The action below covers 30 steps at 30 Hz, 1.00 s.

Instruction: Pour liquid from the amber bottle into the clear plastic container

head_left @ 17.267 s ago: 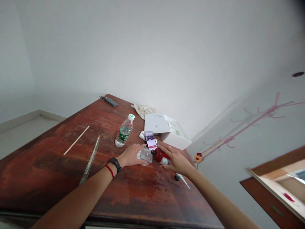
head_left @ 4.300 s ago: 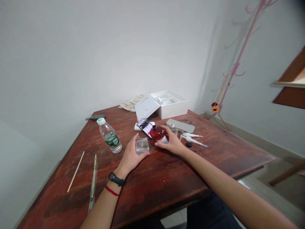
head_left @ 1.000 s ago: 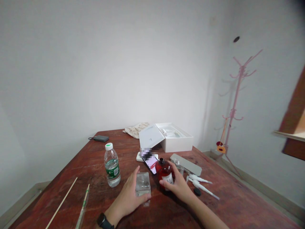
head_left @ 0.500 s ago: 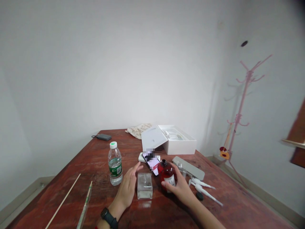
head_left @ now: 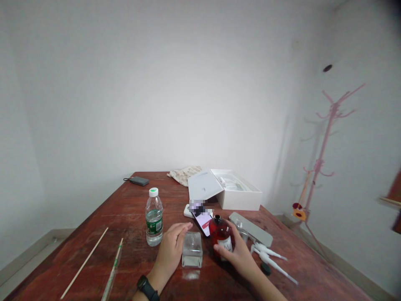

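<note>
Red bottle (head_left: 221, 236) in the right hand (head_left: 235, 254), left hand (head_left: 171, 247) beside a square glass jar (head_left: 192, 256)

Closest to the viewer, a black watch (head_left: 146, 287) circles the left wrist. Off to the left, a thin wooden stick (head_left: 85, 261) and a chopstick in a clear wrapper (head_left: 113, 267) lie on the reddish wooden table (head_left: 131, 221).

The left hand is spread flat with its fingers together and grips nothing; it is close against the left side of the clear jar, and whether it touches is hard to tell. The right hand curves around the red bottle, thumb on the white label, fingers behind. That bottle is close to upright, just right of the jar, its dark neck uncovered; I cannot tell whether its base rests on the wood. A black cap (head_left: 265, 268) and white plastic spouts (head_left: 277, 266) lie to its right.

A water bottle (head_left: 154, 226) stands left of the jar. Past the red bottle are a small clear bottle (head_left: 242, 232), a long gray case (head_left: 254, 230) and a phone (head_left: 205, 222) propped on a white object (head_left: 188, 211).

Farther back sit a white box (head_left: 242, 200) with its lid (head_left: 203, 187) tipped leftward, a crumpled cloth (head_left: 183, 174) and a gray device (head_left: 139, 181). Beyond the table, a pink coat rack (head_left: 326, 140) stands by the wall (head_left: 188, 83).
</note>
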### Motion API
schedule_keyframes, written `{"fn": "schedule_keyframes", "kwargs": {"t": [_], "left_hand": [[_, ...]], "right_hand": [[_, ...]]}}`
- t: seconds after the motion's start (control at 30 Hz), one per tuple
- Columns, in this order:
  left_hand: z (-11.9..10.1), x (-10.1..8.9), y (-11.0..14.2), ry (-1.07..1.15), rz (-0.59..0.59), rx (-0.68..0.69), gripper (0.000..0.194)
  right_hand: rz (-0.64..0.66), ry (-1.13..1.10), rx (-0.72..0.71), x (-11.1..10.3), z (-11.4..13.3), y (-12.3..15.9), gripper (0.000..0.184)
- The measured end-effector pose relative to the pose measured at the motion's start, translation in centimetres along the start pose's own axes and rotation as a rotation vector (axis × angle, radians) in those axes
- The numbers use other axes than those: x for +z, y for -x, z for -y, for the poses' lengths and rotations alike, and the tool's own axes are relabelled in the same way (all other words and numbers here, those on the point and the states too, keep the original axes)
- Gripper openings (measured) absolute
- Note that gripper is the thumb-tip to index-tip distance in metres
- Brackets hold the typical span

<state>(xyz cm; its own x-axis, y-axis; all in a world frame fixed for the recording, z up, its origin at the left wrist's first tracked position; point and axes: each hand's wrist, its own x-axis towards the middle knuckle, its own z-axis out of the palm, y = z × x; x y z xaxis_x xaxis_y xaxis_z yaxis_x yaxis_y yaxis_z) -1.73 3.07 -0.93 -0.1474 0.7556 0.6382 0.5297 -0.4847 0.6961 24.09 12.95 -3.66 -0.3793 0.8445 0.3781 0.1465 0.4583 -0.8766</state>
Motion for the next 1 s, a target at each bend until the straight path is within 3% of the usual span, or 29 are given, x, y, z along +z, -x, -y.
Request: {"fn": "schedule_keyframes", "kwargs": {"t": [0.3, 0.43, 0.63, 0.87, 1.0], "left_hand": [[-0.4, 0.3, 0.6, 0.034, -0.128, -0.074, 0.059], [0.1, 0.8, 1.0, 0.085, -0.151, -0.126, 0.07], [1.1, 1.7, 1.8, 0.165, -0.08, -0.208, 0.076], [4.3, 2.8, 2.8, 0.231, 0.017, -0.289, 0.084], [4.8, 2.9, 2.8, 0.228, 0.081, -0.335, 0.091]], "right_hand": [[-0.061, -0.011, -0.019, 0.1, -0.2, 0.0, 0.083], [0.0, -0.009, -0.002, -0.1, -0.3, -0.1, 0.085], [-0.03, -0.051, -0.048, 0.5, 0.2, 0.3, 0.088], [-0.005, -0.082, -0.034, 0.6, 0.0, 0.0, 0.091], [-0.018, -0.158, -0.045, 1.0, 0.2, 0.1, 0.088]]}}
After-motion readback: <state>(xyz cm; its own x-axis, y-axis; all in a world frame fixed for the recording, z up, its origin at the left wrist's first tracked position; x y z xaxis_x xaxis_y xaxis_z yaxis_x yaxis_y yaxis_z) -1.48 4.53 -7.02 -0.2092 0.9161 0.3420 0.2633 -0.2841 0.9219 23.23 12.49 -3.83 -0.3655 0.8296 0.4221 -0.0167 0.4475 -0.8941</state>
